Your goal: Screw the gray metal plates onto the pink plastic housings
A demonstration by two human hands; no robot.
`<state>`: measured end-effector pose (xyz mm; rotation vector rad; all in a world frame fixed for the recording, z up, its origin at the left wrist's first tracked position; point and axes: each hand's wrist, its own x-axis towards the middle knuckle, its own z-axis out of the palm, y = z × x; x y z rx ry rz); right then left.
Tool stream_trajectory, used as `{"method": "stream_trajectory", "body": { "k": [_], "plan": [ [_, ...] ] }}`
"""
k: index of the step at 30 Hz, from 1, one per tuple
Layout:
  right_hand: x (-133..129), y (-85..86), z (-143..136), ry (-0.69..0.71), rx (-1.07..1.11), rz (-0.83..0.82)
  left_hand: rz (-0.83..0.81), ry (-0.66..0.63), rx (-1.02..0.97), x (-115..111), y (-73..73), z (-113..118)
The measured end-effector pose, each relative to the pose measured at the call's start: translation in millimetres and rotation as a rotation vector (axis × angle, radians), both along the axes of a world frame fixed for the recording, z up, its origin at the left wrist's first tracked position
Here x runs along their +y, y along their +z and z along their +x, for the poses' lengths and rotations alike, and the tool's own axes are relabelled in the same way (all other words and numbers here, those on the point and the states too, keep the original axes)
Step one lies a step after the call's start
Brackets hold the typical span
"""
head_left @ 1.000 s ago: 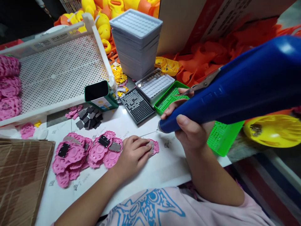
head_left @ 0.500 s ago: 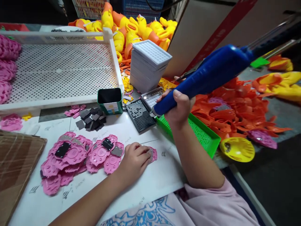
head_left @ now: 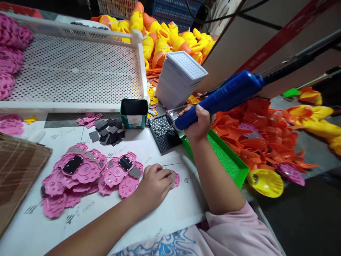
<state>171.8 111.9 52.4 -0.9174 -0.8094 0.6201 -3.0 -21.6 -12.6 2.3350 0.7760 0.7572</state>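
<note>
Pink part [head_left: 176,179]: center of frame, flat on white sheet [head_left: 183,202], mostly under left hand [head_left: 157,185]. Left fingers close together, curled over it; can't tell if they pinch or just press. Right hand [head_left: 199,122], right of center, is wrapped around blue driver [head_left: 221,99]. Driver tilts, tip down-left at the right side of black tray [head_left: 162,142]; can't tell if it touches. Cable runs to upper right. Green tray [head_left: 223,153] is partly behind right forearm. Left of left hand: pink pile [head_left: 77,174], some pieces with gray or black plates. Above pile: dark squares [head_left: 106,131], open tin [head_left: 134,122] just beside them. Upper left: white crate [head_left: 74,78]. Upper center: tray stack [head_left: 173,85], leaning. Right: orange parts [head_left: 263,135], yellow bowl [head_left: 266,183] below them.
</note>
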Motion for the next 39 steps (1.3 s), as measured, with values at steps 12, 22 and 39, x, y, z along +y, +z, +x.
{"method": "stream_trajectory", "body": {
  "k": [12, 22, 39],
  "plan": [
    [5, 1.0, -4, 0.025, -0.017, -0.013, 0.009, -0.004, 0.044, -1, -4.1, 0],
    [-19, 32.7, 6, 0.008, 0.039, 0.012, 0.002, -0.007, 0.038, 0, -3.4, 0],
    [-139, 14.5, 7, 0.248, 0.070, -0.149, -0.012, -0.018, 0.051, 1, -2.8, 2]
  ]
}}
